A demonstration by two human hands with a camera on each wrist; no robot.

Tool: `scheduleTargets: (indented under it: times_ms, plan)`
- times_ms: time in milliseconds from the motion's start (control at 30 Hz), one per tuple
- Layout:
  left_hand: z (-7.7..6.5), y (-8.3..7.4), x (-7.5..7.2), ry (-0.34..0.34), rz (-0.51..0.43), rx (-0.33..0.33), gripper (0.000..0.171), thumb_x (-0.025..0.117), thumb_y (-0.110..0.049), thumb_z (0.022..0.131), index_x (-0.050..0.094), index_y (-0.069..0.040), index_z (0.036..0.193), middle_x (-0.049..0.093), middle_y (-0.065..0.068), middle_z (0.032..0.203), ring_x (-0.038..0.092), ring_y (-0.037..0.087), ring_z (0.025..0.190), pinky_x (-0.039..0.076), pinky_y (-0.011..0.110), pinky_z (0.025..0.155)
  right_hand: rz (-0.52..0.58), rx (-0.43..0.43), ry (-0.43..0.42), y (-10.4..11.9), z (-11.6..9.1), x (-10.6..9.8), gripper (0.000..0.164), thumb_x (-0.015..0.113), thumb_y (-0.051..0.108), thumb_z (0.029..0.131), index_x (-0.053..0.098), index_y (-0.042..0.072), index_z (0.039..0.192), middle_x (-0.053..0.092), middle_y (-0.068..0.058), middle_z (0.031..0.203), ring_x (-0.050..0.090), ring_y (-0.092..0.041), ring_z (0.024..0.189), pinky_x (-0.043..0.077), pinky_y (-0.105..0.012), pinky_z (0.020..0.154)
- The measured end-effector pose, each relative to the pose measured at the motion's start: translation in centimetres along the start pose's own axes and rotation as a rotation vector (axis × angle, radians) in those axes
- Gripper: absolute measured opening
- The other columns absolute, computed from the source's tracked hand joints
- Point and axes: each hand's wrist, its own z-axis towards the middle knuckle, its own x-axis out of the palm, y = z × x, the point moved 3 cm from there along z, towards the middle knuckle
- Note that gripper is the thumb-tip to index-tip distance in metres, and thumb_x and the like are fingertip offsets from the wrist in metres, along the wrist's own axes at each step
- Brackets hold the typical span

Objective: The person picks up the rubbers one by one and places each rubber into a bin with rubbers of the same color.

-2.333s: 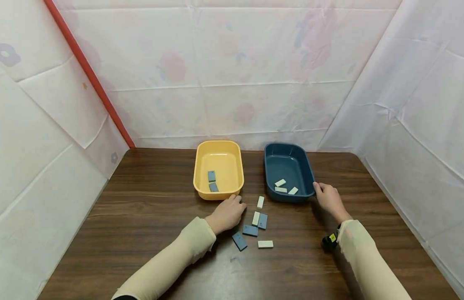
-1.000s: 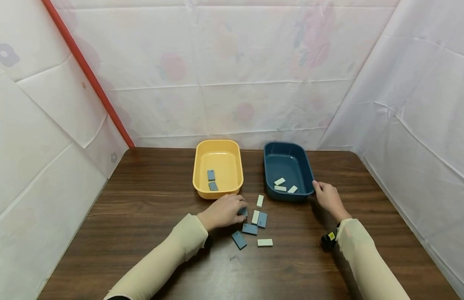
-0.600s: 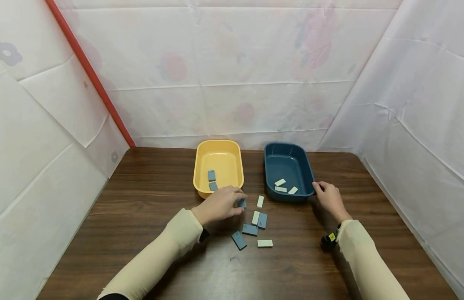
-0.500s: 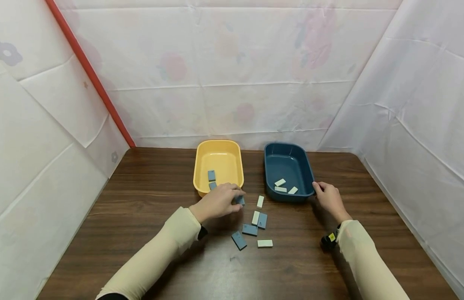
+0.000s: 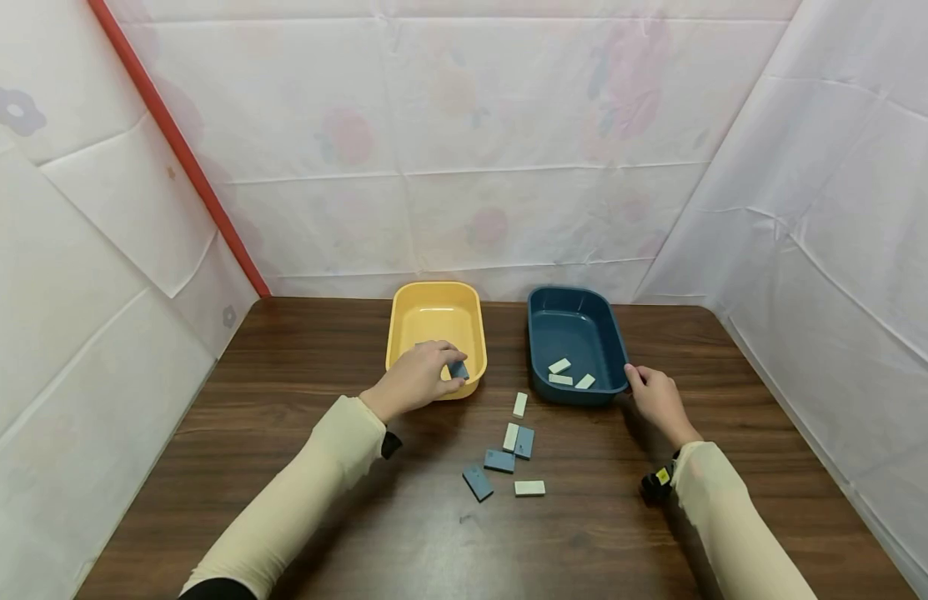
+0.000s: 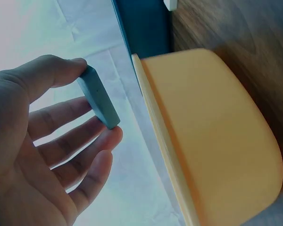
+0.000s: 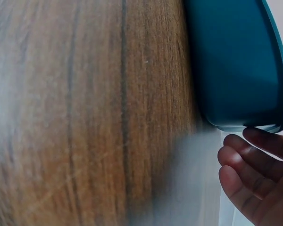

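Over the near end of the yellow bin (image 5: pixel 439 321), my left hand (image 5: pixel 413 379) pinches a blue-grey rectangular block (image 6: pixel 99 96) between thumb and fingers. In the left wrist view the block is above and apart from the bin's rim. The hand hides the blue-grey blocks lying inside that bin almost wholly. My right hand (image 5: pixel 661 402) grips the near right corner of the dark blue bin (image 5: pixel 576 333), thumb at the rim and a finger beneath it. Several small white blocks (image 5: pixel 560 379) lie in the dark blue bin.
On the brown wooden table (image 5: pixel 621 533), between me and the bins, lie loose blue-grey blocks (image 5: pixel 499 461) and white blocks (image 5: pixel 529 488). One white block (image 5: pixel 520 405) is close to the dark blue bin. White patterned sheets (image 5: pixel 448 167) enclose the table's back and sides.
My left hand has picked up a blue-grey block from beside the yellow bin, then lifted it leftward and away from me over that bin. The right hand stays at the dark blue bin's corner.
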Motion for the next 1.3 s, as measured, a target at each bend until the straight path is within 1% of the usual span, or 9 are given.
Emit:
scheduleTargets:
  times_ms: [267, 433, 567, 667, 800, 900, 1000, 1100, 1300]
  plan:
    - [0.6, 1.7, 0.0, 0.036, -0.032, -0.081, 0.039, 0.071, -0.025, 0.089, 0.067, -0.004, 0.122, 0.068, 0.011, 0.119, 0.063, 0.028, 0.11, 0.051, 0.04, 0.094, 0.016, 0.006, 0.012, 0.0, 0.0, 0.2, 0.056, 0.033, 0.041, 0.105, 0.067, 0.001, 0.088, 0.067, -0.015, 0.079, 0.055, -0.02, 0.068, 0.042, -0.031, 0.063]
    - [0.9, 2.7, 0.4, 0.074, -0.047, -0.139, 0.04, 0.07, -0.026, 0.09, 0.066, -0.005, 0.124, 0.067, 0.011, 0.12, 0.063, 0.028, 0.11, 0.051, 0.041, 0.094, 0.015, 0.008, 0.018, 0.1, 0.0, 0.2, 0.056, 0.033, 0.042, 0.105, 0.068, 0.001, 0.089, 0.068, -0.015, 0.08, 0.055, -0.02, 0.069, 0.043, -0.031, 0.063]
    - [1.3, 3.2, 0.8, 0.103, -0.051, -0.173, 0.04, 0.071, -0.025, 0.09, 0.066, -0.005, 0.124, 0.067, 0.011, 0.119, 0.063, 0.028, 0.108, 0.051, 0.042, 0.094, 0.008, 0.015, 0.019, 0.0, 0.0, 0.3, 0.056, 0.033, 0.042, 0.105, 0.068, 0.001, 0.089, 0.068, -0.015, 0.08, 0.056, -0.021, 0.069, 0.044, -0.032, 0.065]
    - [1.6, 3.6, 1.2, 0.131, -0.05, -0.189, 0.039, 0.071, -0.023, 0.089, 0.067, -0.004, 0.123, 0.068, 0.012, 0.117, 0.064, 0.027, 0.105, 0.053, 0.04, 0.091, 0.008, 0.014, 0.019, 0.0, -0.1, 0.3, 0.057, 0.032, 0.042, 0.105, 0.068, 0.001, 0.088, 0.068, -0.015, 0.08, 0.056, -0.021, 0.069, 0.044, -0.032, 0.065]
    - [1.9, 4.1, 1.9, 0.172, -0.062, -0.212, 0.038, 0.071, -0.022, 0.089, 0.067, -0.004, 0.122, 0.069, 0.012, 0.116, 0.065, 0.022, 0.096, 0.054, 0.035, 0.083, 0.014, 0.02, 0.017, 0.0, -0.1, 0.4, 0.057, 0.034, 0.042, 0.105, 0.068, 0.001, 0.087, 0.068, -0.015, 0.08, 0.056, -0.021, 0.069, 0.043, -0.032, 0.064]
    - [2.2, 4.5, 2.4, 0.192, -0.077, -0.224, 0.037, 0.071, -0.022, 0.089, 0.067, -0.004, 0.122, 0.069, 0.011, 0.116, 0.063, 0.018, 0.089, 0.052, 0.031, 0.076, 0.012, 0.02, 0.013, 0.0, -0.1, 0.3, 0.056, 0.034, 0.042, 0.105, 0.068, 0.001, 0.087, 0.069, -0.016, 0.079, 0.056, -0.021, 0.069, 0.043, -0.032, 0.064]
    - [2.4, 4.8, 2.9, 0.209, -0.098, -0.234, 0.038, 0.072, -0.023, 0.089, 0.068, -0.005, 0.122, 0.069, 0.01, 0.116, 0.059, 0.016, 0.082, 0.047, 0.028, 0.071, 0.006, 0.016, 0.009, 0.0, -0.1, 0.2, 0.056, 0.034, 0.041, 0.105, 0.069, 0.001, 0.087, 0.069, -0.016, 0.08, 0.057, -0.021, 0.069, 0.044, -0.033, 0.065]
    - [2.6, 5.1, 3.4, 0.224, -0.114, -0.243, 0.038, 0.073, -0.023, 0.088, 0.068, -0.005, 0.121, 0.07, 0.01, 0.117, 0.058, 0.016, 0.08, 0.046, 0.028, 0.071, 0.007, 0.016, 0.008, 0.0, -0.2, 0.1, 0.057, 0.033, 0.042, 0.105, 0.069, 0.0, 0.088, 0.069, -0.017, 0.081, 0.057, -0.021, 0.07, 0.044, -0.033, 0.065]
    - [3.1, 5.3, 4.0, 0.244, -0.115, -0.237, 0.032, 0.073, -0.02, 0.088, 0.071, -0.005, 0.116, 0.071, 0.01, 0.113, 0.064, 0.018, 0.088, 0.051, 0.03, 0.076, 0.014, 0.02, 0.005, 0.1, -0.3, 0.0, 0.058, 0.033, 0.042, 0.105, 0.069, 0.0, 0.088, 0.069, -0.017, 0.082, 0.058, -0.021, 0.071, 0.045, -0.033, 0.065]
